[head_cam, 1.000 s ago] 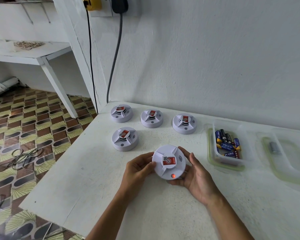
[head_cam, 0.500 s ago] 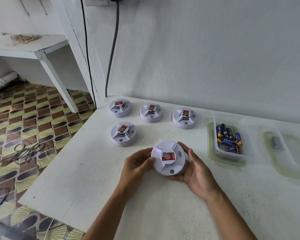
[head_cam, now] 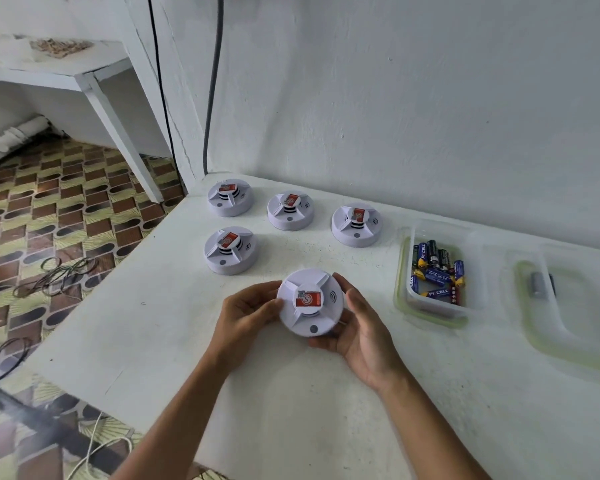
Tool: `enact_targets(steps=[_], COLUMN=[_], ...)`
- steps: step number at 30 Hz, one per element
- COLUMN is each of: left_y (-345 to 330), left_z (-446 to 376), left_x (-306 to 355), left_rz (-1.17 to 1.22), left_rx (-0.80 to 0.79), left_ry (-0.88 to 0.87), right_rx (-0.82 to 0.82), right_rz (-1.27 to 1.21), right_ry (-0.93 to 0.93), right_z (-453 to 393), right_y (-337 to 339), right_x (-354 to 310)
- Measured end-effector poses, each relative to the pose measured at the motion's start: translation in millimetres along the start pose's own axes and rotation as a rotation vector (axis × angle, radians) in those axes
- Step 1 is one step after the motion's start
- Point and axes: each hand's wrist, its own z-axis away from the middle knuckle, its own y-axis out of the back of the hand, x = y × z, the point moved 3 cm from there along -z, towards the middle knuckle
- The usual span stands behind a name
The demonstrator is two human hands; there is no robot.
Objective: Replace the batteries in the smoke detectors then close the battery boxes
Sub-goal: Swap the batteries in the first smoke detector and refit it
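A round white smoke detector (head_cam: 309,303) with a red label on top sits face up between both hands, just above the white table (head_cam: 153,323). My left hand (head_cam: 246,313) grips its left edge with curled fingers. My right hand (head_cam: 361,330) cups its right side and underside. Several more white smoke detectors stand behind it: one at the near left (head_cam: 230,250) and three in a back row (head_cam: 230,197), (head_cam: 290,211), (head_cam: 356,224). A clear plastic box (head_cam: 404,271) to the right holds several blue and black batteries (head_cam: 435,271).
A clear box lid (head_cam: 568,327) lies at the far right with a grey battery (head_cam: 538,285) on it. The wall rises just behind the table. The table's left edge drops to a patterned floor with loose cables (head_cam: 52,275). Two cords (head_cam: 212,98) hang down the wall corner.
The detector's red light, lit a second ago, is now off. The view has tilted down slightly; both hands keep the same hold on the detector.
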Motion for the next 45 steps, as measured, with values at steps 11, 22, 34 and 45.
enact_targets(steps=[11,22,34,45], left_y=[-7.5,5.3,48.5,99.9], left_z=[2.7,-43.9,-94.7,-116.9], left_x=[7.7,20.9,66.1,61.4], left_rz=[0.114,0.129,-0.553,-0.657], left_rx=[0.061,-0.113,-0.186,-0.051], left_ry=[0.153,0.274,-0.172,-0.196], right_rx=[0.023,0.387,0.572,0.58], right_rz=[0.025,0.903,1.292,1.295], right_ry=[-0.042,0.245,0.295,0.258], right_z=[1.0,-12.4,-57.1,-79.2], right_y=[-2.0,-31.7,-51.6,-37.7], right_x=[-4.9,-10.5,-20.2,-6.6])
